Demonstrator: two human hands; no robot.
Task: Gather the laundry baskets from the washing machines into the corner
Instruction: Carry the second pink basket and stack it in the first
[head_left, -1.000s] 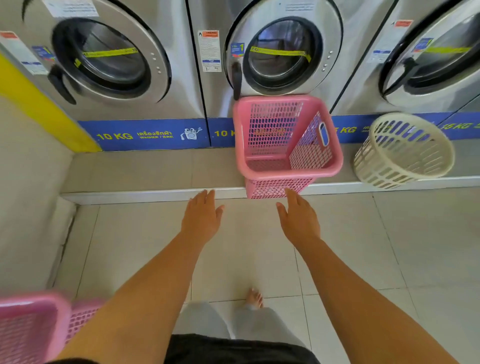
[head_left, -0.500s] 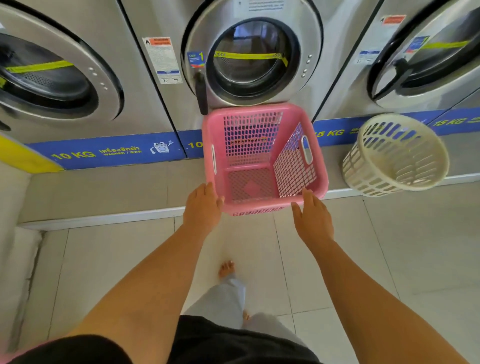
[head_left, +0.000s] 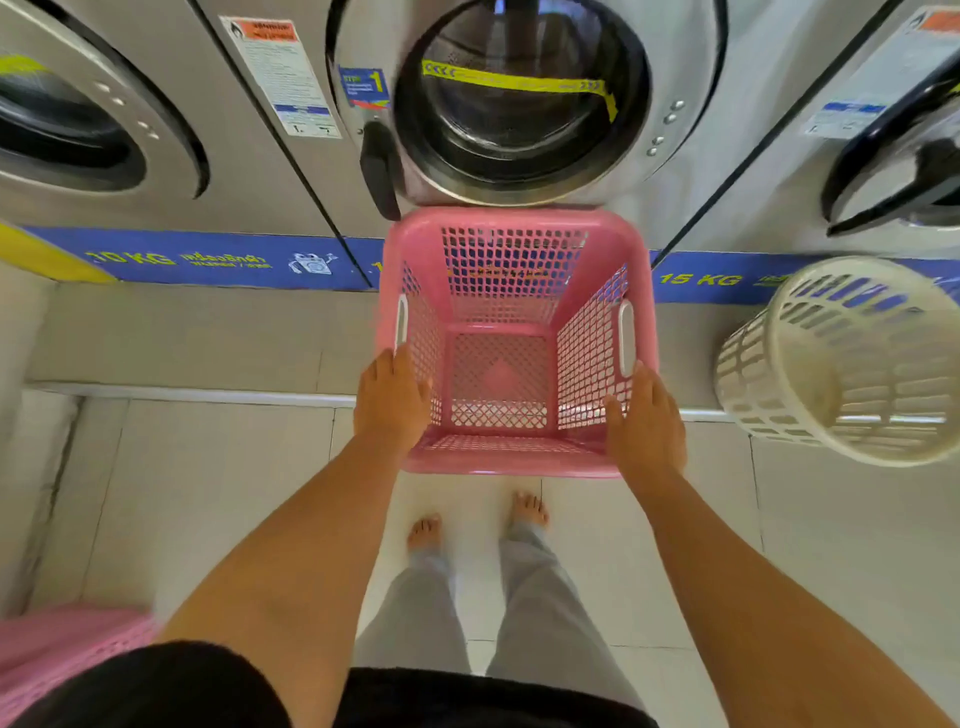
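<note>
A pink square mesh laundry basket stands empty on the raised ledge below the middle washing machine. My left hand is on its left rim near the handle slot, fingers curled over the edge. My right hand grips the right rim the same way. A round cream basket lies tipped on its side on the ledge to the right. Part of another pink basket shows at the bottom left corner, behind my left arm.
Three front-loading machines line the back, above a blue strip marked 10 KG and 15 KG. A low step edge separates the ledge from the tiled floor. My bare feet stand just below the basket. A wall closes the left side.
I stepped closer to the middle machine. Both hands went from open and short of the pink basket to closing on its left and right rims.
</note>
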